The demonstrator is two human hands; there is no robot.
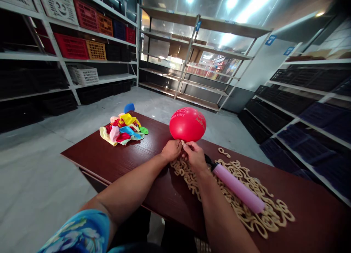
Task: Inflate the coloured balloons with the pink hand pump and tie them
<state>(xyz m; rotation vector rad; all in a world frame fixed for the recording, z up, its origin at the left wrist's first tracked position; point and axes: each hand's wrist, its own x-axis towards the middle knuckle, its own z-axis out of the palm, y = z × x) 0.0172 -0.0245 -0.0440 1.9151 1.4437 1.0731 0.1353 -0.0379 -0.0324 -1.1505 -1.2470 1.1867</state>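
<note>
An inflated red balloon [188,125] with "hello kitty" lettering stands up just beyond my hands. My left hand [172,149] is closed at the balloon's neck, its fingers pressed together. From the other side my right hand [195,156] pinches at the same spot, thumb against fingers. A small pale bit shows between the fingertips, too small to name. Beneath and to the right of my hands lies a heap of tan rubber bands [241,205]. On that heap rests a pink hand pump [238,188], its dark end near my right wrist.
Uninflated balloons in mixed colours [123,130] lie piled at the left of the dark red table [109,156]. A blue object [129,107] is behind them. Shelves with crates [87,17] line the left; a metal rack [189,55] stands ahead, and more shelving [307,99] is right.
</note>
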